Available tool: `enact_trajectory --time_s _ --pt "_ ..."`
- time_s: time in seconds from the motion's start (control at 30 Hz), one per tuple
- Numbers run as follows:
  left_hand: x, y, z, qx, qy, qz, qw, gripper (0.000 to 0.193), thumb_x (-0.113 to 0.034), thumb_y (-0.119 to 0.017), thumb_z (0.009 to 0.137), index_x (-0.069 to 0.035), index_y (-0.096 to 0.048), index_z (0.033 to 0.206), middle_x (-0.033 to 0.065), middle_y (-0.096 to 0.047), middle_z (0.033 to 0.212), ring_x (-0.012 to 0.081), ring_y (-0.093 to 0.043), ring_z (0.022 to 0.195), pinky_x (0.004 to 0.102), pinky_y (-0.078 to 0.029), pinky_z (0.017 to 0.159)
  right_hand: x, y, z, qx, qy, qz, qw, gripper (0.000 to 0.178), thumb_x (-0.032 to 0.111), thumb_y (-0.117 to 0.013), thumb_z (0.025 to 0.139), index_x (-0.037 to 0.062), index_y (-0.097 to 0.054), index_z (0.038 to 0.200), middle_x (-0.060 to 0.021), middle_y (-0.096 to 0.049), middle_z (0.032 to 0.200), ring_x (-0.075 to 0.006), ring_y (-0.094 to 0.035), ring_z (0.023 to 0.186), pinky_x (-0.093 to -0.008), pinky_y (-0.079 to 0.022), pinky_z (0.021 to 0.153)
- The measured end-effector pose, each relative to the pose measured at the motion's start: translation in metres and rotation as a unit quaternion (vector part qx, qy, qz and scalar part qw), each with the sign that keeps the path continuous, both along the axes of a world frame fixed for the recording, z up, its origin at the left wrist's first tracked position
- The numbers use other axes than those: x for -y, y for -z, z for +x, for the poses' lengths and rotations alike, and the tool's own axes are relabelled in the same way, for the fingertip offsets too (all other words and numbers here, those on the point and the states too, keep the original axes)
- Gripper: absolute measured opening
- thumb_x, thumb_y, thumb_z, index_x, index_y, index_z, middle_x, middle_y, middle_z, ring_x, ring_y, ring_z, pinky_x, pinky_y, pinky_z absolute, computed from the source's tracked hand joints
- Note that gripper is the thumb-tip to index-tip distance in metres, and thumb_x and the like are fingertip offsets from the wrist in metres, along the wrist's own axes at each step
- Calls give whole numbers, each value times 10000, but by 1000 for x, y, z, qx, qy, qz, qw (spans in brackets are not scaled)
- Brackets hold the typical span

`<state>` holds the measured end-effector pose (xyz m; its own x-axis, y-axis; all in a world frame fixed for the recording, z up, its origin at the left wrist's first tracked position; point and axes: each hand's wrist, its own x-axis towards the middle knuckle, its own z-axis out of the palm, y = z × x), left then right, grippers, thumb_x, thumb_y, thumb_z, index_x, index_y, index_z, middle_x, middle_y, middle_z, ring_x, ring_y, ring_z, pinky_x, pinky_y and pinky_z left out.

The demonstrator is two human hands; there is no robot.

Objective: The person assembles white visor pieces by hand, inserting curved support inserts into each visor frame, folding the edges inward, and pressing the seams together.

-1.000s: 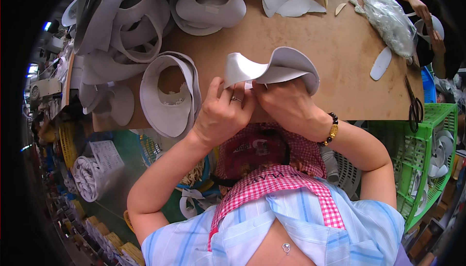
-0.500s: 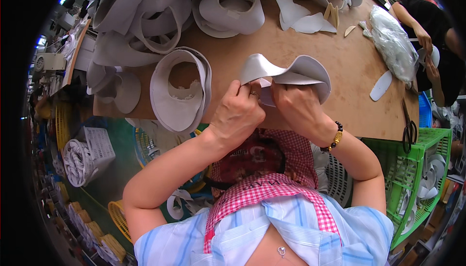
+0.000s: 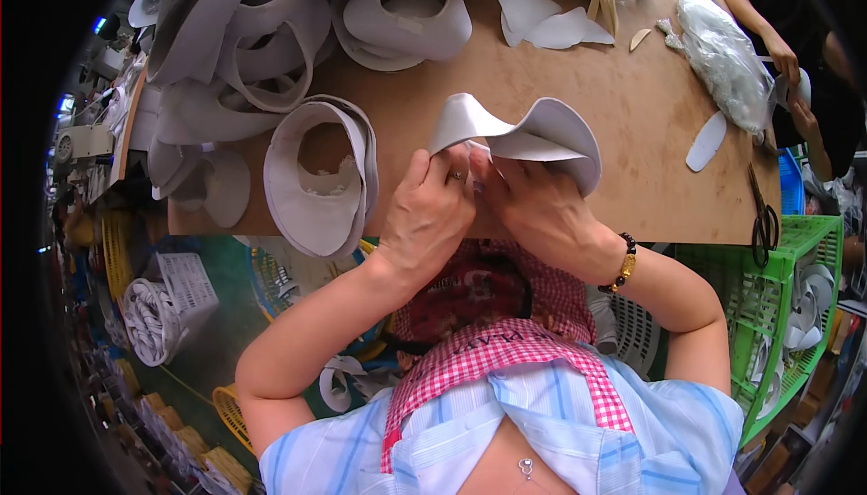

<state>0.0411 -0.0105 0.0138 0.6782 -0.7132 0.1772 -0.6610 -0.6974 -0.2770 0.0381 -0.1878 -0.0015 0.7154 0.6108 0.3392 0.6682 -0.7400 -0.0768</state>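
A curved white shoe upper (image 3: 542, 129) is held over the near part of the table, its edge waving up and its right side flared wide. My left hand (image 3: 432, 201) pinches its left end between thumb and fingers; a ring shows on one finger. Around the near edge curl the fingers of my right hand (image 3: 537, 210), with a beaded bracelet at the wrist. Both hands' fingertips nearly meet, and part of them is hidden beneath the upper. Left of my hands, a nested pair of white uppers (image 3: 293, 215) stands at the table's front edge.
White uppers are heaped (image 3: 262, 52) at the far left of the brown table (image 3: 388, 116). To the right lie a plastic-wrapped bundle (image 3: 722, 61), a white insole-shaped piece (image 3: 706, 141) and black scissors (image 3: 765, 224). A green crate (image 3: 795, 314) stands below; a co-worker's hands (image 3: 799, 93) hold a white piece.
The view has shifted slightly. My right hand has turned and come closer to my left, its fingers less deep inside the upper. Both hands still grip the upper.
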Motion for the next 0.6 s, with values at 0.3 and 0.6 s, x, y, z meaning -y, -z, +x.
enact_trajectory --time_s 0.3,0.6 --pt "-5 -3 12 16 8 65 998 390 -95 -576 749 77 -583 1098 172 -638 1076 237 -592 1063 530 -260 1115 0 -9 11 -88 -28 -37 995 475 88 -574 750 -49 -511 1200 -133 -541 1056 -274 -545 994 -361 -481 793" --pt "-14 -8 14 32 96 130 986 436 -65 -564 727 134 -566 1115 240 -634 1060 261 -632 958 558 -285 1108 4 -5 -15 -113 -10 54 992 674 196 -711 696 -98 -459 1248 -193 -497 1177 -338 -506 1080 -407 -441 911"
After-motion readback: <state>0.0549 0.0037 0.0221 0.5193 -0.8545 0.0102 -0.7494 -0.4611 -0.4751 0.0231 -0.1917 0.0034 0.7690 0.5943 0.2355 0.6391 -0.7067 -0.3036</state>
